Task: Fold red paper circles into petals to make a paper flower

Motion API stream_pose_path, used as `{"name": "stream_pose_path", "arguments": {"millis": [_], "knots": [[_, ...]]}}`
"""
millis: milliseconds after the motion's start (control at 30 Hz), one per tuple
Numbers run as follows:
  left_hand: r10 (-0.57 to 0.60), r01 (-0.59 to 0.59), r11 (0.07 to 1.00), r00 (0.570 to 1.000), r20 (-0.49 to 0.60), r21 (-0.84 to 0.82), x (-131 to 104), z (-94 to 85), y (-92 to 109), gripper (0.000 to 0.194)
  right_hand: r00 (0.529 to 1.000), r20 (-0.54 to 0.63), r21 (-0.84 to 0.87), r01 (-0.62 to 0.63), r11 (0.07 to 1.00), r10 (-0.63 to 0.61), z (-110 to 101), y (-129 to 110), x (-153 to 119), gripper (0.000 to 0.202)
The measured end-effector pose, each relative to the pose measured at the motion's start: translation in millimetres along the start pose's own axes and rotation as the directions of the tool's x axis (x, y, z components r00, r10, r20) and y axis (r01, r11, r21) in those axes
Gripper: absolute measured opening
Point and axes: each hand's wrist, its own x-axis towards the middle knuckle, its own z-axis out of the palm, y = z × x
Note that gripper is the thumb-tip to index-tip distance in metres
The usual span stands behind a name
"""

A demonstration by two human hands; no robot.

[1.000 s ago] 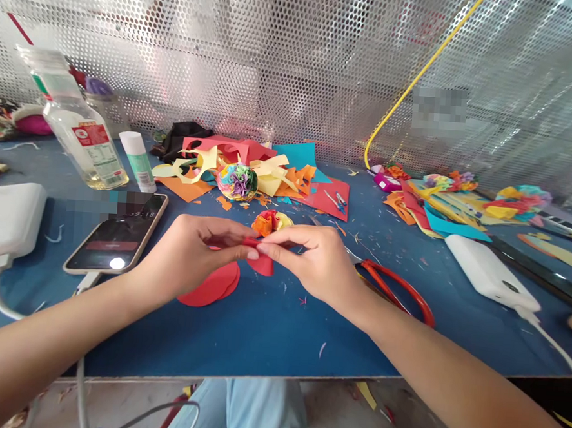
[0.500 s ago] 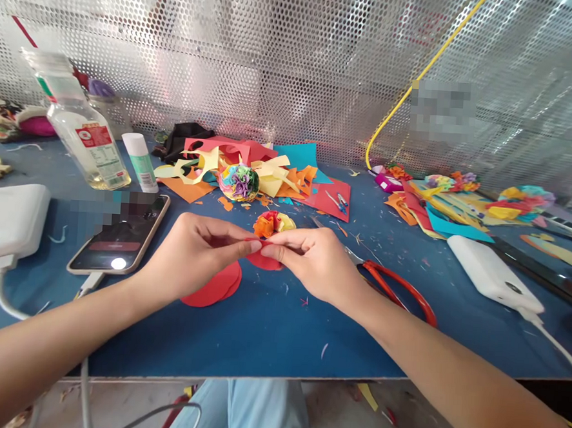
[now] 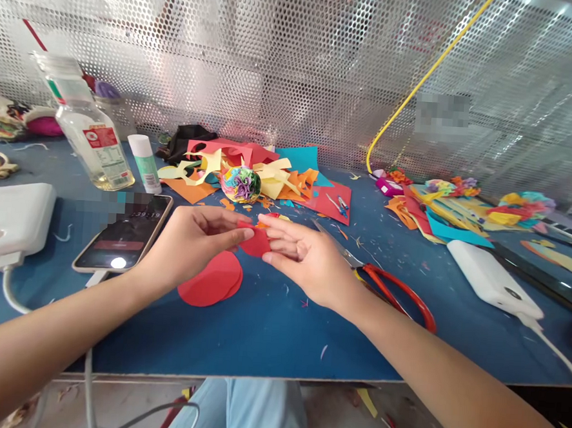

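A small red paper piece is pinched between the thumb and fingers of my left hand. My right hand is beside its right edge with the fingers apart, thumb tip near the paper. Stacked red paper circles lie on the table below my left hand. Behind the fingers a small orange and yellow paper flower is mostly hidden. Red-handled scissors rest by my right wrist.
Cut paper scraps and a multicoloured paper ball lie ahead. On the left are a phone, glue stick, bottle and white power bank. Another power bank is at right.
The fingers of my right hand have spread and come off the red paper. My left hand keeps its pinch, and the paper has shifted slightly left and up.
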Motion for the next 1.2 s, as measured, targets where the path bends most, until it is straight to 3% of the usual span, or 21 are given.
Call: {"name": "stream_pose_path", "arguments": {"millis": [133,267,467,633,800,1033,1200], "knots": [[0.023,-0.023,0.999,1.000,0.002,-0.033,1,-1.6,-4,0.025,0.995,0.028,-0.147,0.104,0.984,-0.101,1,0,-2,0.054],[-0.008,0.009,1.000,0.999,0.046,-0.012,1,-0.3,-1,0.019,0.963,-0.006,-0.387,0.247,0.888,-0.271,-1,-2,-2,0.044],[-0.023,0.030,0.997,0.996,0.091,-0.071,0,-1.2,4,0.017,0.962,-0.018,-0.381,0.245,0.892,-0.272,-6,-3,0,0.036],[-0.070,0.084,0.993,0.985,0.160,-0.078,2,-3.1,1,0.015,0.944,0.018,-0.466,0.299,0.833,-0.329,-10,-5,2,0.032],[-0.070,0.080,0.995,0.983,0.168,-0.058,3,-3.9,0,0.015,0.925,0.039,-0.492,0.347,0.798,-0.379,-13,-1,3,0.039],[0.004,-0.011,0.999,0.979,0.203,0.034,0,-3.2,1,0.030,0.953,0.003,-0.481,0.268,0.835,-0.304,-13,-3,4,0.021],[-0.009,-0.080,0.928,0.972,0.234,0.365,-1,-1.3,0,0.046,0.991,-0.044,-0.407,0.100,0.908,-0.129,-29,6,13,0.024]]}}
